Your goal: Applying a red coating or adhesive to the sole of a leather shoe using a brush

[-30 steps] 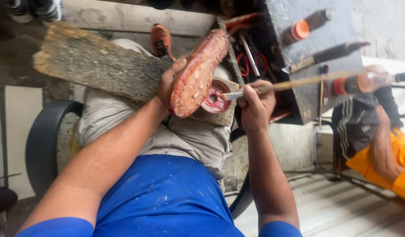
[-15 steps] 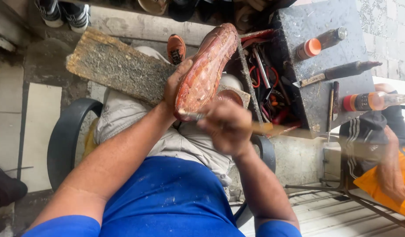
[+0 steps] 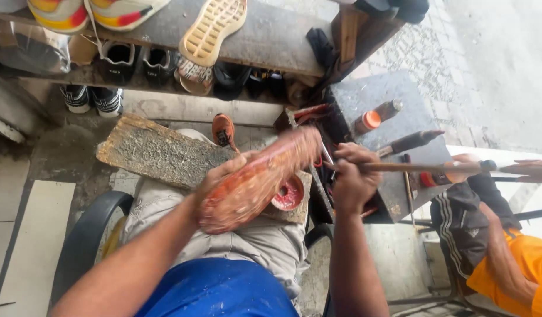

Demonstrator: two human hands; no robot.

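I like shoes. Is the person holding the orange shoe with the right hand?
No, the left hand grips the orange shoe, while the right hand holds a long stick.

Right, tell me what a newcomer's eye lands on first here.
First, the orange-red shoe sole at centre, held over the lap in the left hand. Next, the right hand gripping a long brush beside it. Above, shoes line a shelf.

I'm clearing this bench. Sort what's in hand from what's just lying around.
In hand:
left hand holding the orange shoe sole
right hand holding the long-handled brush
red glue tin
wooden board

Lying about:
orange-capped bottle
shoes on the shelf
pale sole
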